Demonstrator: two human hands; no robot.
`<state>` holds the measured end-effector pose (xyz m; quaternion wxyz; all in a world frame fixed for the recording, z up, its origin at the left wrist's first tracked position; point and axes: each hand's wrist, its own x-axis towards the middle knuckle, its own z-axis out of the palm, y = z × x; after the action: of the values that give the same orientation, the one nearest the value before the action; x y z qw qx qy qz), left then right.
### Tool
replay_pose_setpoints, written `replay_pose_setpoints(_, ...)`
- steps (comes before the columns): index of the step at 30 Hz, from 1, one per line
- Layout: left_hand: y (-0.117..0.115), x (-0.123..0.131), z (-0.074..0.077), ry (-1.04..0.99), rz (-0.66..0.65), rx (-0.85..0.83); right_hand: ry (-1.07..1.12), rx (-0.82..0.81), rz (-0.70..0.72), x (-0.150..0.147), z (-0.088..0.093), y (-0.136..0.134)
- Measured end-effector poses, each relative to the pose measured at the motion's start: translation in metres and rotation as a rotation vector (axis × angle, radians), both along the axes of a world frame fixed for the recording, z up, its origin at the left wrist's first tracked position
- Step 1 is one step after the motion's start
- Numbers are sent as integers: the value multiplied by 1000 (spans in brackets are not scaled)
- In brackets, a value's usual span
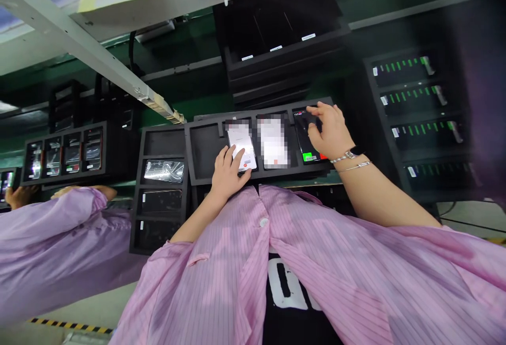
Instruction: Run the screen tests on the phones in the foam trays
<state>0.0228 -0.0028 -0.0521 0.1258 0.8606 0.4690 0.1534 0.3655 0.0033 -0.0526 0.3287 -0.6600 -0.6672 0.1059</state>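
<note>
A black foam tray (256, 113) lies in front of me with three smartphones in its compartments; its leftmost compartment holds no phone. My left hand (228, 172) rests, fingers spread, over the lower part of the left phone (243, 142), whose screen is lit white. The middle phone (274, 142) also glows white, partly blurred out. Over the top of the right phone (306, 137) is my right hand (330, 129), thumb and fingers apart. That phone's screen is dark, with a green and a red patch at its bottom, and the hand covers part of it.
To the left stands another black tray (140, 197) with phones. Further left, a co-worker's hand (19, 196) is near more phone trays (103, 150). Stacked black trays (272, 52) rise behind. At right, a black rack (419, 79) shows green-marked rows. A pale metal post (98, 52) slants overhead.
</note>
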Motion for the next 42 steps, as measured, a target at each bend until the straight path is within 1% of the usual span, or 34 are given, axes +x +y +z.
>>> replay_pose_setpoints(3,1,0,1,-3,0,-20,20,52,-45,6,8,-16)
replay_pose_setpoints(6,2,-1,1,-5,-8,-15,19,92,-95,13,9,-35)
replay_pose_setpoints(9,3,-1,1,-7,-23,0,28,118,-142,16,4,-58)
replay_pose_setpoints(13,4,-1,0,-19,-29,-8,3,75,-153,12,-9,-89)
replay_pose_setpoints(17,3,-2,-1,-33,-30,-22,11,-3,-124,6,-20,-104)
replay_pose_setpoints(20,3,-2,1,-53,-9,-51,-31,-24,-85,4,-22,-105)
replay_pose_setpoints(23,8,-2,4,-75,89,-144,-59,-5,-82,5,-19,-102)
replay_pose_setpoints(25,16,0,6,-117,181,-260,11,52,-124,7,-14,-98)
replay_pose_setpoints(26,21,1,7,-153,211,-324,81,79,-150,7,-12,-94)
replay_pose_setpoints(27,26,2,8,-197,225,-388,165,93,-172,8,-11,-90)
replay_pose_setpoints(29,37,5,11,-311,235,-515,334,65,-188,8,-10,-78)
replay_pose_setpoints(30,41,7,13,-383,253,-580,399,35,-176,7,-10,-71)
replay_pose_setpoints(32,49,9,18,-532,329,-708,479,-21,-139,6,-10,-57)
replay_pose_setpoints(34,54,11,22,-653,418,-792,521,-47,-123,4,-10,-47)
replay_pose_setpoints(37,55,18,24,-789,498,-813,546,-37,-160,4,-9,-42)
replay_pose_setpoints(39,53,27,22,-918,547,-839,533,-46,-173,4,-9,-43)
replay_pose_setpoints(42,48,42,13,-1104,581,-962,521,-123,-158,3,-12,-47)
